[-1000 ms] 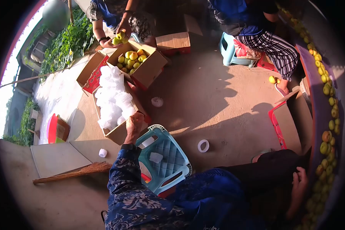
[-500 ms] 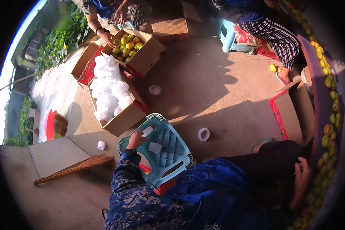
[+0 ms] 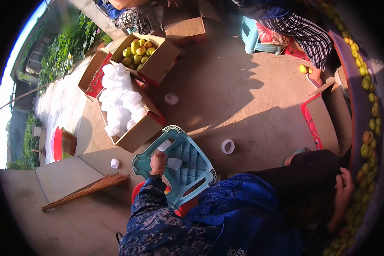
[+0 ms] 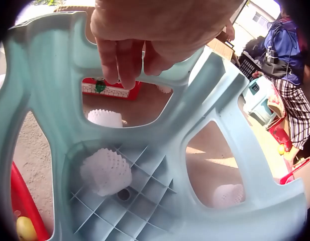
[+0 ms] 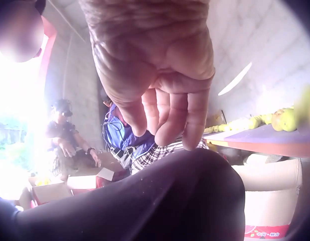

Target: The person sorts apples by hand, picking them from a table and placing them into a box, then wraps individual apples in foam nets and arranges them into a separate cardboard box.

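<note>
My left hand [image 3: 158, 163] is over a light blue plastic stool [image 3: 192, 164], fingers pointing down. In the left wrist view the hand [image 4: 155, 35] hangs above the stool's frame [image 4: 160, 145] with nothing visible in its loosely bent fingers; contact is hard to judge. A white foam net [image 4: 106, 172] lies inside the stool on its grid, and another foam net [image 4: 106, 118] shows through an opening. My right hand [image 3: 343, 187] is beside my dark-clad leg [image 3: 303, 177]. From the right wrist view, that hand [image 5: 162, 80] hangs relaxed and empty above the leg.
A carton [image 3: 136, 135] full of white foam nets [image 3: 119, 102] stands beyond the stool, beside a box of yellow-green fruit [image 3: 138, 52]. A broom [image 3: 87, 191] lies left. Loose foam rings [image 3: 228, 146] dot the floor. Fruit [image 3: 365, 150] lines the right side.
My left hand has moved from the edge of the foam-net carton back over the stool. The person opposite has withdrawn their hands from the fruit box. My right hand has barely moved.
</note>
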The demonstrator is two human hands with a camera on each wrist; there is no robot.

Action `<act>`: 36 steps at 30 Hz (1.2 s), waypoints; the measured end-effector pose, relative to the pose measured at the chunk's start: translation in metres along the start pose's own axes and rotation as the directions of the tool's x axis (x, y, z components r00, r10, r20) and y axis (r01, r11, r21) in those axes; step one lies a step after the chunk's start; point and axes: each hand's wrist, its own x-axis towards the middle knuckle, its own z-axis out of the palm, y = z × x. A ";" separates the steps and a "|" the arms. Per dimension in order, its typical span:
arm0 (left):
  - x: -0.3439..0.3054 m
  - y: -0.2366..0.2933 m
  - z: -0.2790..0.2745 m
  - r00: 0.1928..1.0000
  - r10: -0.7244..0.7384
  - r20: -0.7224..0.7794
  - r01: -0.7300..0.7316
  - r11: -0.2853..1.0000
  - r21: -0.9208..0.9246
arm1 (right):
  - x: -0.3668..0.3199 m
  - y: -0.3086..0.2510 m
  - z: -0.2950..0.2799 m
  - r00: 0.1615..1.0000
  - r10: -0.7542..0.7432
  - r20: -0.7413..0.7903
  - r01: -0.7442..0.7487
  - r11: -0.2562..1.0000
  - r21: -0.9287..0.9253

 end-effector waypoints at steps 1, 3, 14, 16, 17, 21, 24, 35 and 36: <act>-0.006 -0.004 0.010 0.995 0.033 0.099 -0.035 0.999 0.014 | 0.000 -0.002 0.000 1.000 -0.008 -0.016 0.009 1.000 0.014; -0.013 -0.015 0.039 0.942 0.017 0.335 -0.037 0.998 0.054 | -0.003 -0.007 0.000 1.000 -0.007 -0.007 0.007 1.000 0.030; 0.005 -0.010 0.089 0.734 -0.179 0.655 0.316 0.944 -0.095 | 0.005 -0.056 0.002 0.999 -0.041 0.002 0.041 0.999 -0.016; 0.023 -0.059 0.131 0.672 -0.046 0.739 0.233 0.960 -0.153 | 0.007 -0.067 0.003 0.997 -0.072 0.020 0.073 0.997 -0.028; 0.021 -0.072 0.143 0.708 -0.025 0.706 0.187 0.970 -0.154 | 0.008 -0.072 0.004 0.996 -0.083 0.027 0.084 0.996 -0.036; 0.009 -0.059 0.133 0.818 -0.136 0.559 0.192 0.981 -0.042 | 0.012 -0.075 0.012 0.996 -0.091 0.024 0.091 0.996 -0.005; -0.005 -0.034 0.110 0.877 -0.180 0.446 0.173 0.983 0.056 | 0.013 -0.073 0.014 0.993 -0.115 0.040 0.116 0.993 -0.010; 0.027 -0.013 0.104 0.645 -0.002 0.765 -0.145 0.982 0.124 | 0.009 -0.079 0.014 0.994 -0.082 0.067 0.086 0.995 -0.058; 0.025 -0.001 0.087 0.574 -0.140 0.807 0.035 0.988 0.147 | 0.009 -0.082 0.015 0.995 -0.090 0.051 0.093 0.994 -0.063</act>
